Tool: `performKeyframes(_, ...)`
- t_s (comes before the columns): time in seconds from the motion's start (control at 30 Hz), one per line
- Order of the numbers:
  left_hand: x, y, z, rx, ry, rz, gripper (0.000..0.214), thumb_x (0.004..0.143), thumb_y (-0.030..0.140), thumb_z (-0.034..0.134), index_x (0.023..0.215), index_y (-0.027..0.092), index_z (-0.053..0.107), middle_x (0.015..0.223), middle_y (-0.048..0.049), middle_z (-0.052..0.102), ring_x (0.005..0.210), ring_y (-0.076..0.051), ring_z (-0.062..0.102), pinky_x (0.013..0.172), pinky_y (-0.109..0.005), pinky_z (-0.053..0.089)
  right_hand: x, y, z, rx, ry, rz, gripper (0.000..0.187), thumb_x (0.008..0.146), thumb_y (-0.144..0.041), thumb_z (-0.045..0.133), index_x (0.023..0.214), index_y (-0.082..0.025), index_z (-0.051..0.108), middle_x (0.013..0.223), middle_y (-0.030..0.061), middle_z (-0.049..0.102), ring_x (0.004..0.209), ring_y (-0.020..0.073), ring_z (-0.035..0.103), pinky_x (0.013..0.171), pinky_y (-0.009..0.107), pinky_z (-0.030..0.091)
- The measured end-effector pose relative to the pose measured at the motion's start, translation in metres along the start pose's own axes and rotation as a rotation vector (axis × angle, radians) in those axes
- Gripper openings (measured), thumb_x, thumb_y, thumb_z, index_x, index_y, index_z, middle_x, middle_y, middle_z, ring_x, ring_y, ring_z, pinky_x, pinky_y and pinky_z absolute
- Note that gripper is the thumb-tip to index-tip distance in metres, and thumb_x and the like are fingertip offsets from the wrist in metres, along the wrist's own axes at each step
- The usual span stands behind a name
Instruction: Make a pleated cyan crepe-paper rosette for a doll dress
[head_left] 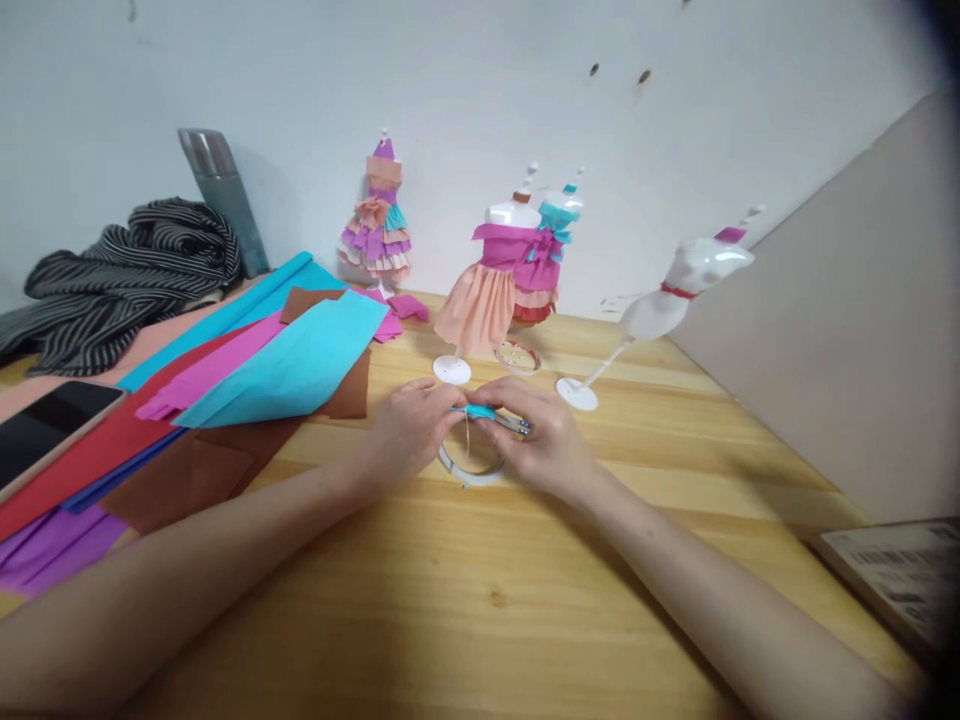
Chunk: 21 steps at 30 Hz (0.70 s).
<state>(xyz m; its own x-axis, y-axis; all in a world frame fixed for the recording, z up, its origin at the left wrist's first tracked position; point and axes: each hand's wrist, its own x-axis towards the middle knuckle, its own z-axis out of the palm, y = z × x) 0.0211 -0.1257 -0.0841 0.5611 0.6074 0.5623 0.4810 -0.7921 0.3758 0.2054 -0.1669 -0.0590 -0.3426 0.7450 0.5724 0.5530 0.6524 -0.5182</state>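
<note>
Close together over the wood table, my left hand and my right hand pinch a small gathered piece of turquoise crepe paper between their fingertips. A thin pale thread hangs down from it. Sticking out of my right hand's fingers is a narrow pale item with blue marks; its kind is not clear. Under the hands lies a white ring, which looks like a roll of tape, partly hidden by the fingers.
Behind stand small dress forms in paper dresses, and a bare white one tilts at the right. Coloured paper sheets, a phone, striped cloth and a flask occupy the left. A cardboard-like box sits right.
</note>
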Motion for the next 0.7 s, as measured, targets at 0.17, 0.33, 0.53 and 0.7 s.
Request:
performKeyframes(0.17, 0.0, 0.002, 0.0, -0.029, 0.002, -0.012, 0.011, 0.092, 0.02, 0.05, 0.084, 0.019, 0.059, 0.08, -0.0006, 0.066, 0.082, -0.016, 0.063, 0.077, -0.029, 0.05, -0.002, 0.002, 0.001, -0.098, -0.004, -0.072, 0.018, 0.086, -0.016, 0.053, 0.099, -0.022, 0.064, 0.093, 0.0101, 0.068, 0.088, 0.0237, 0.064, 0.076, 0.041, 0.052)
performKeyframes(0.33, 0.003, 0.006, -0.003, -0.177, -0.064, -0.088, 0.008, 0.088, 0.02, 0.054, 0.082, 0.019, 0.06, 0.073, 0.0027, 0.066, 0.071, -0.013, 0.061, 0.068, -0.025, 0.047, 0.002, 0.002, -0.007, -0.133, -0.075, -0.041, 0.012, 0.09, -0.017, 0.05, 0.084, -0.02, 0.06, 0.076, 0.0061, 0.062, 0.073, 0.0193, 0.059, 0.065, 0.032, 0.046)
performKeyframes(0.53, 0.004, 0.006, -0.004, -0.412, -0.127, -0.231, 0.008, 0.082, 0.022, 0.056, 0.078, 0.019, 0.062, 0.068, 0.0055, 0.067, 0.059, -0.009, 0.057, 0.057, -0.02, 0.042, 0.005, 0.002, -0.016, -0.076, -0.173, 0.022, 0.011, 0.089, -0.021, 0.052, 0.079, -0.019, 0.058, 0.073, 0.003, 0.06, 0.066, 0.0153, 0.055, 0.061, 0.027, 0.042)
performKeyframes(0.7, 0.007, 0.005, -0.005, -0.644, -0.186, -0.32, 0.006, 0.078, 0.017, 0.058, 0.073, 0.017, 0.061, 0.065, 0.0037, 0.067, 0.06, -0.009, 0.061, 0.058, -0.019, 0.045, 0.006, -0.003, -0.018, -0.046, -0.186, 0.086, 0.009, 0.084, -0.017, 0.054, 0.077, -0.019, 0.059, 0.07, 0.0016, 0.06, 0.063, 0.0137, 0.054, 0.059, 0.026, 0.041)
